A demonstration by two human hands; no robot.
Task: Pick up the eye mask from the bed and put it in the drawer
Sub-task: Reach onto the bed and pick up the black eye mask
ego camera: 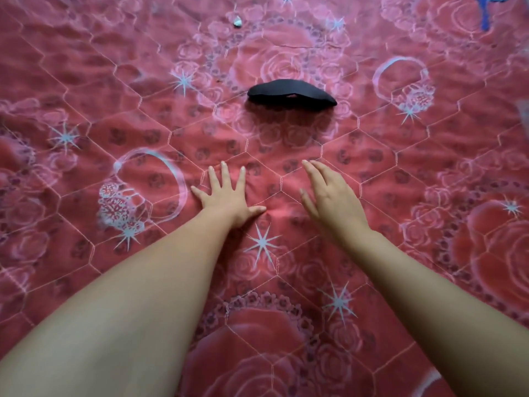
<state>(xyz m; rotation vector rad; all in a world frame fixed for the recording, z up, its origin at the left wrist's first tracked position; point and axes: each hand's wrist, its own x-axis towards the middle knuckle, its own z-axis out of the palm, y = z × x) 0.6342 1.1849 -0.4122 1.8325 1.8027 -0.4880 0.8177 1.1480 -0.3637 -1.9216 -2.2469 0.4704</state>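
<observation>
Reaching out over the bed [86, 81] with both hands empty: left hand [229, 196] splayed flat on the quilt, right hand [329, 196] hovering open. Leaving the eye mask [289, 92] lying ahead, untouched. Needing, probably, a farther reach and pinch.

A small pale speck [237, 22] far on the quilt [86, 90] is too small to identify; a blue shape [485, 10] is cut off at the far right; both forearms leave the near edge.

bare forearms, left hand [229, 196], right hand [329, 199], no sleeves
</observation>
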